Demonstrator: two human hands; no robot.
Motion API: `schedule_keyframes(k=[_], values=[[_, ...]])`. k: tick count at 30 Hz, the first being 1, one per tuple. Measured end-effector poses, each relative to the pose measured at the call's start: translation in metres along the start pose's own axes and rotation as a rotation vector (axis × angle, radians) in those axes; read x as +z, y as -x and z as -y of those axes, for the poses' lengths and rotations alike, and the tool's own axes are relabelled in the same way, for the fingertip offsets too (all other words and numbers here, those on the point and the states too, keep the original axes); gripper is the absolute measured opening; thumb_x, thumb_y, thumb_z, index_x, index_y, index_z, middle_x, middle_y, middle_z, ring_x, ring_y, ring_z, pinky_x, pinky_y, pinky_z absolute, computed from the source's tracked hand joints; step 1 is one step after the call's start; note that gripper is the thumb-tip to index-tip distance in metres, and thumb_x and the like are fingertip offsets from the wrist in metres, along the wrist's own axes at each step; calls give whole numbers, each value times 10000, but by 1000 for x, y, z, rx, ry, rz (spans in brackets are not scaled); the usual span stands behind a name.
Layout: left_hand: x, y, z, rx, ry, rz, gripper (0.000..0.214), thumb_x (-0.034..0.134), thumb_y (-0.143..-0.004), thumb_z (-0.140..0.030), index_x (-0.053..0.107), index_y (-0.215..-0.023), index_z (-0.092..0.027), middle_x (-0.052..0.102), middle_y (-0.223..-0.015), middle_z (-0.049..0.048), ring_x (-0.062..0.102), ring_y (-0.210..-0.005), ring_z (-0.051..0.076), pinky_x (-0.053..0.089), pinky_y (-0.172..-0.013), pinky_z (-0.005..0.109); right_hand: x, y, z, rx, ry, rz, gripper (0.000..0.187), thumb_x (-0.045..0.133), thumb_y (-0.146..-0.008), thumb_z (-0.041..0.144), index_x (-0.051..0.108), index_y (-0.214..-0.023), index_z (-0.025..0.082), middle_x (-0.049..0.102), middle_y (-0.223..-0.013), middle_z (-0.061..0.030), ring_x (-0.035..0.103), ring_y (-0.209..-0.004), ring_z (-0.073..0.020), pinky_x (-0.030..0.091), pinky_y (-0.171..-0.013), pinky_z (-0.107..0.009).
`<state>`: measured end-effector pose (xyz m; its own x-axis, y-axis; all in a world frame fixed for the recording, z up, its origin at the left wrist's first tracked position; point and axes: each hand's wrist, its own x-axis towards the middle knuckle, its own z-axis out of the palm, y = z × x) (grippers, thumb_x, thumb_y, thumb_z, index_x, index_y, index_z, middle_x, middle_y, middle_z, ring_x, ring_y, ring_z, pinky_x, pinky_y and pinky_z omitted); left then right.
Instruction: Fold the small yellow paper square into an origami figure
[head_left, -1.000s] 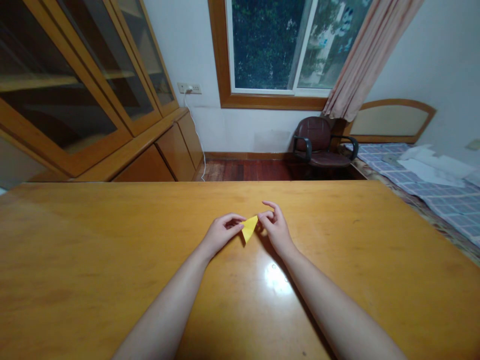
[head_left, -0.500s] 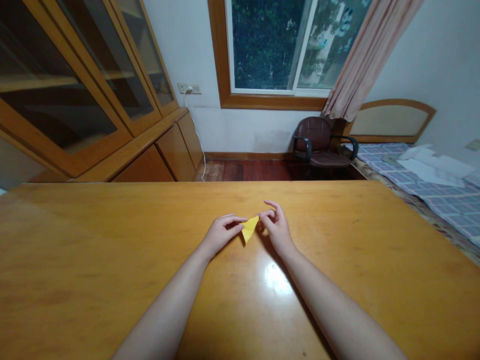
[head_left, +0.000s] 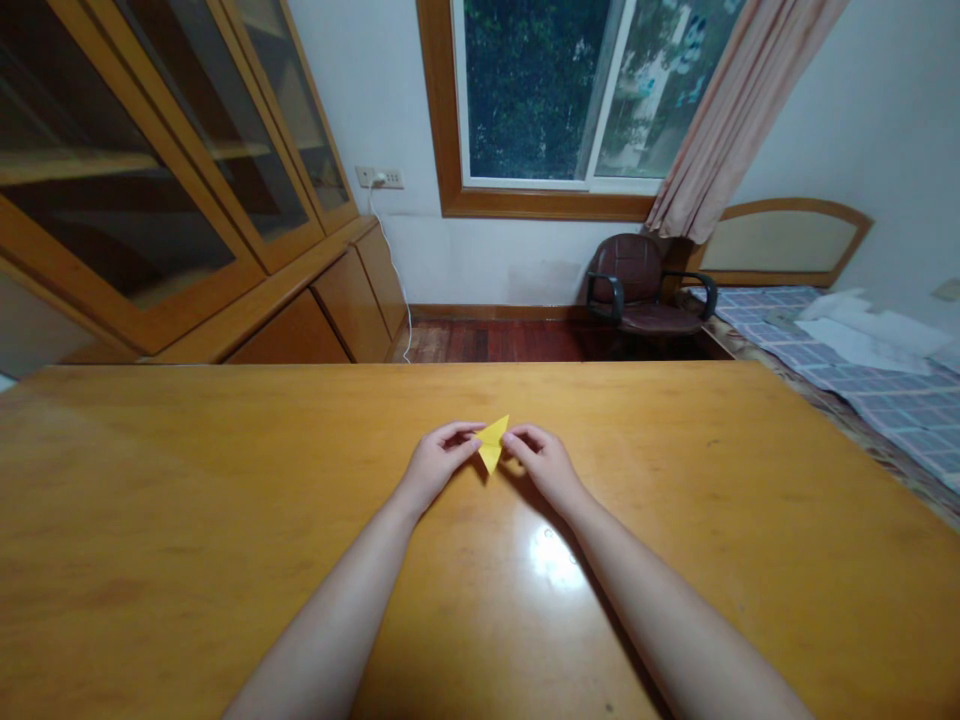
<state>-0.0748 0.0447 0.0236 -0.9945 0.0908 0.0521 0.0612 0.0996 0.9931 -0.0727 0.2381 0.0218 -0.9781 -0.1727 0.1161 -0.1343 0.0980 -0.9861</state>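
A small yellow folded paper, triangular with one tip pointing up, is held just above the wooden table between both hands. My left hand pinches its left side with thumb and fingers curled. On the other side my right hand pinches it, fingers closed together. Both forearms reach in from the bottom edge and meet at the paper near the table's middle.
A wooden cabinet with glass doors stands at the left. Beyond the table's far edge are a dark office chair, a window with a curtain, and a bed with white sheets on the right.
The paper has turned so its tip points up and sits slightly higher. My right hand's raised fingers have come down and closed onto the paper.
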Motion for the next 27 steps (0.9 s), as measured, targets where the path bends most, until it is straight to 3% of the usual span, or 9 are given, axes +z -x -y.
schedule_keyframes(k=[5, 15, 21, 27], values=[[0, 0, 1, -11, 77, -11, 350, 757, -698, -358, 724, -988, -165, 683, -875, 43, 620, -822, 169, 495, -831, 291, 0, 0, -2, -93, 212, 81, 215, 638, -838, 374, 718, -776, 184, 695, -777, -35, 600, -749, -179, 437, -697, -277], [1, -1, 2, -19, 107, -7, 341, 778, -682, -361, 721, -949, -156, 682, -837, 40, 620, -793, 163, 503, -792, 279, 0, -1, -3, -108, 213, 96, 212, 641, -838, 367, 733, -819, 176, 694, -793, -30, 593, -733, -168, 423, -686, -263], [1, -2, 3, -5, 109, -6, 330, 778, -682, -354, 726, -943, -161, 689, -830, 41, 622, -783, 161, 501, -777, 273, 1, 1, -1, -121, 301, 141, 233, 637, -834, 355, 704, -706, 172, 650, -687, -13, 568, -674, -152, 398, -641, -253], [0, -3, 4, -14, 164, -87, 335, 787, -670, -359, 721, -929, -156, 677, -801, 30, 608, -739, 140, 493, -742, 251, 2, 1, 0, -90, 312, 138, 185, 645, -816, 322, 719, -740, 170, 687, -727, -27, 600, -698, -159, 425, -670, -254]])
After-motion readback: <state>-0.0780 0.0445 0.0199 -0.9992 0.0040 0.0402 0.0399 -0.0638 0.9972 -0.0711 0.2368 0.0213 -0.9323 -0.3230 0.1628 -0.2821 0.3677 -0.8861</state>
